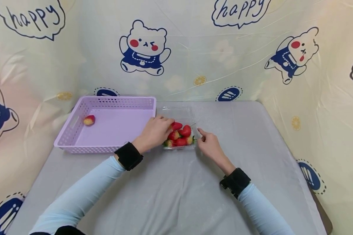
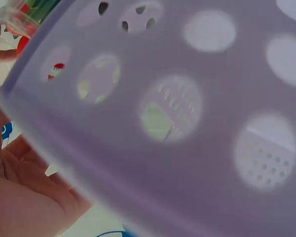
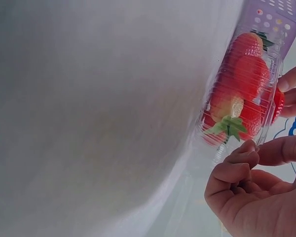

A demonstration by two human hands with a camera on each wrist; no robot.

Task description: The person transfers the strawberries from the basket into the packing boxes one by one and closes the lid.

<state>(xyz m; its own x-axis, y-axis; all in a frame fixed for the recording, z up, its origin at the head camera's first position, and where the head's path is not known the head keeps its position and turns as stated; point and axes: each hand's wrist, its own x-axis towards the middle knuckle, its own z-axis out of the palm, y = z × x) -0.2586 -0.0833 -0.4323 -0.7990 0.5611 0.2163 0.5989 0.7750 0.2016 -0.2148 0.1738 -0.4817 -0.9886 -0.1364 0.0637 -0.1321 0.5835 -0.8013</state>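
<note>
A clear plastic box with several strawberries in it stands at the middle of the table, its see-through lid folded back. My left hand reaches over the box's left side, its fingers on a strawberry at the top of the pile. Part of that strawberry is hidden by the fingers. On the other side, my right hand pinches the box's right rim between thumb and forefinger. In the left wrist view the basket wall covers most of the scene.
Left of the box stands a purple basket with perforated walls. One red and yellow strawberry lies inside it, near its left wall. A grey cloth covers the table, and a printed curtain hangs behind and at both sides.
</note>
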